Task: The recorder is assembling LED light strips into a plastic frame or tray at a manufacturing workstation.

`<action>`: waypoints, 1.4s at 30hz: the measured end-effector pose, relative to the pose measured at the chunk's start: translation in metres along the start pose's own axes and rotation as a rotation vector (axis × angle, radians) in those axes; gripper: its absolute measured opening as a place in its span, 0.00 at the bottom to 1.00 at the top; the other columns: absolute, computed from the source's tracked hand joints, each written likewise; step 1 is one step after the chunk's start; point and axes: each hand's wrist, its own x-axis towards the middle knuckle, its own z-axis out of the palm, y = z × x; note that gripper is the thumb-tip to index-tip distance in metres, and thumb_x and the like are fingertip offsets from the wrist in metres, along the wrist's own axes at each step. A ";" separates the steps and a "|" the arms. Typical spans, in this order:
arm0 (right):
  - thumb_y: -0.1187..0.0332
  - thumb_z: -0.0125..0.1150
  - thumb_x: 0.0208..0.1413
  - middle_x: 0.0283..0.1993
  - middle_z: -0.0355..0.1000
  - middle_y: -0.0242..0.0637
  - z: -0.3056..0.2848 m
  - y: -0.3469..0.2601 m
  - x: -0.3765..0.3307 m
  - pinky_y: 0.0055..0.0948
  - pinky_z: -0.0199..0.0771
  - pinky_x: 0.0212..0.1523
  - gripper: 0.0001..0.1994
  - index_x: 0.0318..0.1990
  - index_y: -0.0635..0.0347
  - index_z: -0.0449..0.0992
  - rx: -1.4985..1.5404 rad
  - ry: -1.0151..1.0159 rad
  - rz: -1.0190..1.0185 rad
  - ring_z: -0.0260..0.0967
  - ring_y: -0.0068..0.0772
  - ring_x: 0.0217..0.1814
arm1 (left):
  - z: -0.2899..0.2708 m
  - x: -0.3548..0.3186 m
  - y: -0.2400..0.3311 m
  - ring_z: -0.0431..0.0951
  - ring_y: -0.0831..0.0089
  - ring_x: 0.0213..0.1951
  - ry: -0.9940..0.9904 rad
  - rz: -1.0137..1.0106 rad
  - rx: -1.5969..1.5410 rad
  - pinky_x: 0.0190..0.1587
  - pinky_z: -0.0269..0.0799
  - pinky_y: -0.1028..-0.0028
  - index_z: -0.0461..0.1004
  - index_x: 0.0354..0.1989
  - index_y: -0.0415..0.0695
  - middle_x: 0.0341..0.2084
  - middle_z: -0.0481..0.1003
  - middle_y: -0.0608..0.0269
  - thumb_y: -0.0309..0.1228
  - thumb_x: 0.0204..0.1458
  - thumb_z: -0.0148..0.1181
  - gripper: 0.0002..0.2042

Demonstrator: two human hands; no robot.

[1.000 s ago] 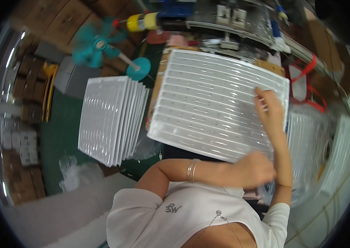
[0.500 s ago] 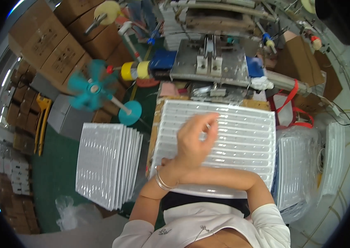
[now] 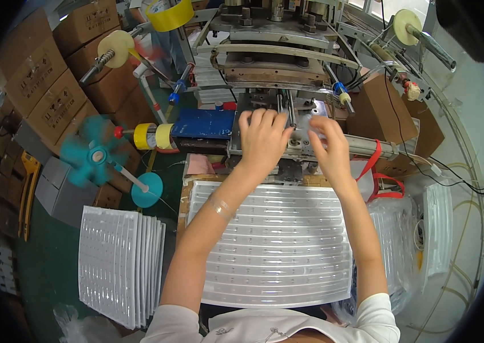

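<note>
My left hand point(image 3: 264, 140) is over the metal plate of the bench machine point(image 3: 233, 142), palm down with fingers bent and apart. Just right of the machine's central slide point(image 3: 285, 108), my right hand point(image 3: 330, 147) has its fingers curled and a gap between thumb and forefinger. By its fingertips there is a hazy, see-through patch that I cannot make out. Under both forearms lies a white ribbed plastic tray point(image 3: 270, 240) covered with rows of small marks, on the worktable point(image 3: 185, 197).
A leaning stack of similar white trays point(image 3: 107, 263) stands at left, beside a spinning teal fan point(image 3: 98, 154). Tape rolls point(image 3: 145, 136) sit on the machine's left side. The heavy press head point(image 3: 276, 71) is above. Cartons point(image 3: 53, 86) rise at left; bagged trays point(image 3: 393, 246) are at right.
My hands were crossed low over the white tray. They have uncrossed and reached forward to the machine plate, side by side. The view has tipped up toward the machine.
</note>
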 end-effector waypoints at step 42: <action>0.69 0.58 0.45 0.35 0.66 0.40 0.096 -0.180 -0.247 0.39 0.71 0.37 0.11 0.38 0.54 0.71 0.350 -1.171 -0.259 0.70 0.41 0.36 | -0.200 -0.251 -0.025 0.75 0.73 0.36 0.321 -1.086 -0.915 0.38 0.70 0.78 0.63 0.37 0.43 0.31 0.69 0.62 0.15 0.47 0.49 0.10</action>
